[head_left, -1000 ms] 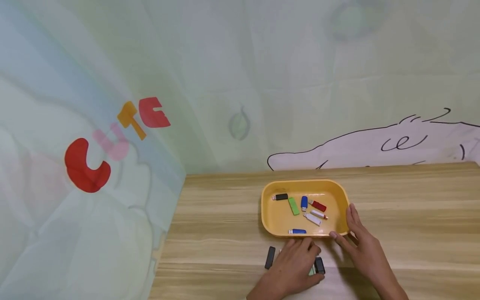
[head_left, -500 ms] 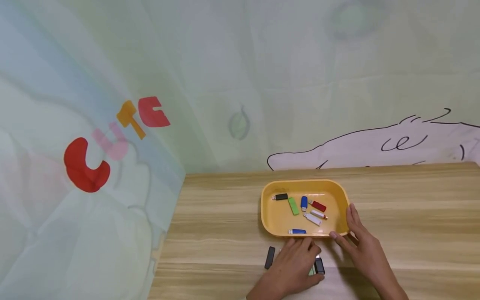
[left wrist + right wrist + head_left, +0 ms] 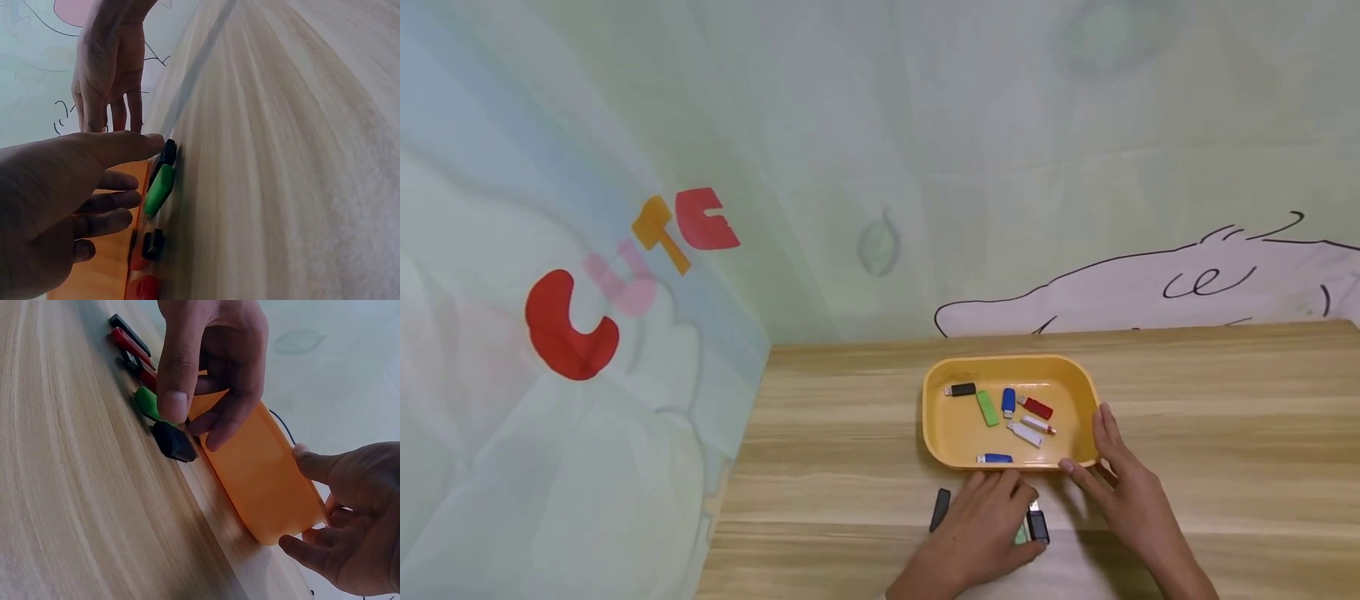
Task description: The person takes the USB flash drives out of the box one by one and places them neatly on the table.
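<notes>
My left hand (image 3: 973, 533) hovers over a row of USB sticks in front of a yellow plastic tray (image 3: 931, 442). Its thumb and fingertips stand apart, close to a black USB stick (image 3: 173, 442) and a green USB stick (image 3: 149, 403); whether the thumb touches one is unclear. Red USB sticks (image 3: 130, 345) lie further along the row, mostly hidden under this hand in the head view. At the tray's near right corner, my right hand (image 3: 1131, 500) holds on, thumb at the front rim and fingers along the side wall.
Inside the tray lie several USB sticks: black (image 3: 962, 390), green (image 3: 988, 408), blue (image 3: 1008, 402), red (image 3: 1037, 407) and white (image 3: 1026, 434). Another dark stick (image 3: 940, 510) lies left of my left hand. The wooden table (image 3: 820, 483) meets a printed curtain (image 3: 850, 167) behind.
The head view has shifted slightly. My left hand has moved a little, so the metal plug of the black USB stick beside it shows more. My right hand stays at the tray corner.
</notes>
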The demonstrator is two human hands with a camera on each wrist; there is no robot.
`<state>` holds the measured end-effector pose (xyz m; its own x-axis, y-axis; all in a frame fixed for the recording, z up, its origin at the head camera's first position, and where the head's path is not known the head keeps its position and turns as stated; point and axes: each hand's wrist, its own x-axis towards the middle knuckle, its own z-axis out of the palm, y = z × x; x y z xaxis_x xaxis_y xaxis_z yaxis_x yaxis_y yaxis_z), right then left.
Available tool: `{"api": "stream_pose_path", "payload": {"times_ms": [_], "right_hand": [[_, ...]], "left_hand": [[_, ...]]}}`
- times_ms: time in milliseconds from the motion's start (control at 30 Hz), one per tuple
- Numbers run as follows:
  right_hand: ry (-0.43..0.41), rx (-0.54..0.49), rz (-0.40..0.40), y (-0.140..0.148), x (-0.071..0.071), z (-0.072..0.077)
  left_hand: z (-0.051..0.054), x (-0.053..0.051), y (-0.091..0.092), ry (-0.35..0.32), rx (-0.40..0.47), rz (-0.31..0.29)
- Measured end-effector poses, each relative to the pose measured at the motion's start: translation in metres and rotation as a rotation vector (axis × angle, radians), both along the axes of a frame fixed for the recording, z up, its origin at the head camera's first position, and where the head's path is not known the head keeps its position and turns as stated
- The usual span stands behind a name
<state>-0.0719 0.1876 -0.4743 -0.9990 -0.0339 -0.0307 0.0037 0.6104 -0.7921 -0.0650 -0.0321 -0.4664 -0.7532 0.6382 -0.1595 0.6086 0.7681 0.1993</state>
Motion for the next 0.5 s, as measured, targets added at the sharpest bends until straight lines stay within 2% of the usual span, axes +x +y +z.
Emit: {"api": "stream_pose_path", "payload": {"times_ms": [233, 500], "right_hand": [[-0.018, 0.005, 0.006, 0.000, -0.001, 0.001], [0.023, -0.008, 0.010, 0.000, 0.000, 0.001]], "left_hand": [[0.007, 0.001, -0.002, 0.024, -0.001, 0.007], [0.016, 0.001, -0.010, 0.107, 0.052, 0.005]]}}
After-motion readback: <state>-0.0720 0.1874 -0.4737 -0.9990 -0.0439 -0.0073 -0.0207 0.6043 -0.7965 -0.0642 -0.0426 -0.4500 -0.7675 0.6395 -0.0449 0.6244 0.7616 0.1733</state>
